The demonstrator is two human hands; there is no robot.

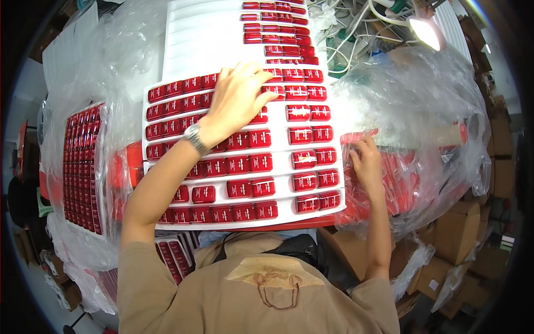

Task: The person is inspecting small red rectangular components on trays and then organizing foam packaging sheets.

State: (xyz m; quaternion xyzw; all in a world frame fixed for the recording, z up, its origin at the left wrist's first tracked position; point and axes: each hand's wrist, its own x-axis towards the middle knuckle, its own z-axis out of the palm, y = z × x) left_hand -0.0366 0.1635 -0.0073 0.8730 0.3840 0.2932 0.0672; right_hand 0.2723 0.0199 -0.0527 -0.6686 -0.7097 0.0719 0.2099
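Observation:
A white ridged tray [281, 161] lies in front of me, carrying rows of small glossy red bottles [237, 164] with pale print. Gaps show between some of them, including a long strip right of the middle. My left hand [239, 97], with a metal watch on its wrist, reaches across the upper rows. Its fingers are apart, thumb and index spread at the bottles beside the gap; the hand covers several bottles. Just past the tray's right edge, over clear plastic on a red surface, is my right hand [366, 158]. Its fingers are loosely bent, thumb apart, with nothing visible in them.
Behind lies another white tray [203, 33], with bottles along its right side. Plastic-wrapped red bottles [83, 167] stand at left. Crumpled clear plastic [411, 89] covers the right side, near a lit lamp [425, 32] and tangled white cables. Cardboard boxes [456, 231] sit at lower right.

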